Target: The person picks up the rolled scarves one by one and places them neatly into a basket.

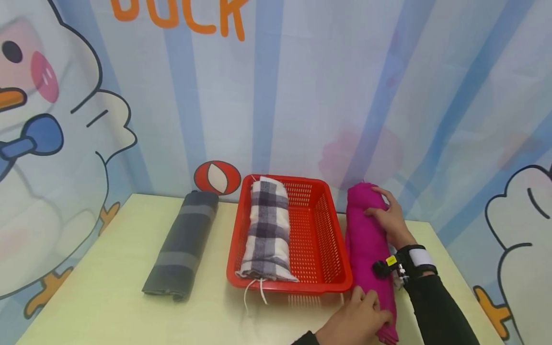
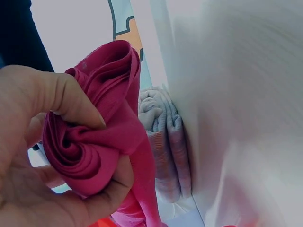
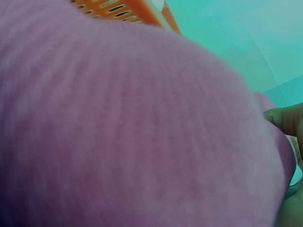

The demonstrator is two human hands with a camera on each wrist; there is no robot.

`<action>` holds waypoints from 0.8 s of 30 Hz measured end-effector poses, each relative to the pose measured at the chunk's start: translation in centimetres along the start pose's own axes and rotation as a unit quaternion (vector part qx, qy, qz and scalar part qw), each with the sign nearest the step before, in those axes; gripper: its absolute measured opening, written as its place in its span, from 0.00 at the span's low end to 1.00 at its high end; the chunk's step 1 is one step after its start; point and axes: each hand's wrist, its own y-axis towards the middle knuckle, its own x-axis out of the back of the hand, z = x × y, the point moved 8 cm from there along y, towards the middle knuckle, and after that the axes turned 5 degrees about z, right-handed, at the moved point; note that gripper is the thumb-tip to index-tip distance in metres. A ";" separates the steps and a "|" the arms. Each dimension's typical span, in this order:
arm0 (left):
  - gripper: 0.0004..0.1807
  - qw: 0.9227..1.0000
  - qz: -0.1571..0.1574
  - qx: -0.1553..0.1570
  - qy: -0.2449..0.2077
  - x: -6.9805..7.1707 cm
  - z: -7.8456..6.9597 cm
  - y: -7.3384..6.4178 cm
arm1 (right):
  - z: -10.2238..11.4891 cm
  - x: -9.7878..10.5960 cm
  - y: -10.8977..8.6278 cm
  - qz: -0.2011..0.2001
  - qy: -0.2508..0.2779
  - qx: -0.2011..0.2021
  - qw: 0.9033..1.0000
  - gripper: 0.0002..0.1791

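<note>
A long magenta cloth roll (image 1: pixel 366 239) stretches along the basket's right side. Its far part is gripped by my right hand (image 1: pixel 390 220), with thumb and fingers on either side. At the near end my left hand (image 1: pixel 355 318) holds the cloth; up close in the left wrist view, thumb and fingers curl around the spiralled layers (image 2: pixel 87 161). The roll fills most of the right wrist view, where part of a hand (image 3: pixel 289 120) touches its edge. A checked cloth roll (image 1: pixel 267 230) lies in the left half of the red basket (image 1: pixel 302 286).
A dark grey striped cloth (image 1: pixel 183 247), folded flat, lies left of the basket on the pale table (image 1: pixel 108 268). Another rolled, greyish fabric (image 2: pixel 163 142) shows behind the magenta roll in the left wrist view. A printed curtain (image 1: pixel 302 96) hangs behind the table. White cords (image 1: pixel 262 292) dangle over the basket's front.
</note>
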 end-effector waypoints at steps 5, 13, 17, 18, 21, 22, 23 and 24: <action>0.24 1.000 0.006 -0.001 0.003 0.1 -0.2 -0.1 | 0.1 0.4 -0.1 0.006 0.025 -0.031 0.999 0.49; 0.21 1.000 0.015 0.008 -0.016 0.4 -0.3 -0.5 | 0.5 0.6 -0.2 0.030 0.008 -0.072 0.997 0.51; 0.21 1.000 0.017 -0.003 -0.015 0.7 -0.5 -0.6 | 0.8 0.9 -0.4 0.042 0.004 -0.073 0.996 0.45; 0.20 1.000 0.018 -0.005 -0.015 0.7 -0.6 -0.6 | 0.9 1.0 -0.5 0.046 0.004 -0.071 0.996 0.43; 0.19 1.000 0.012 -0.016 -0.006 0.9 -0.9 -0.6 | 1.3 1.1 -0.7 0.055 0.004 -0.060 0.997 0.42; 0.19 1.000 0.009 -0.017 -0.003 1.0 -1.0 -0.7 | 1.4 1.2 -0.7 0.060 0.004 -0.057 0.997 0.42; 0.19 1.000 0.010 -0.017 -0.002 1.1 -1.0 -0.7 | 1.5 1.2 -0.8 0.065 0.003 -0.054 0.996 0.43; 0.19 1.000 0.010 -0.016 -0.001 1.1 -1.1 -0.7 | 1.6 1.2 -0.8 0.070 0.003 -0.051 0.996 0.44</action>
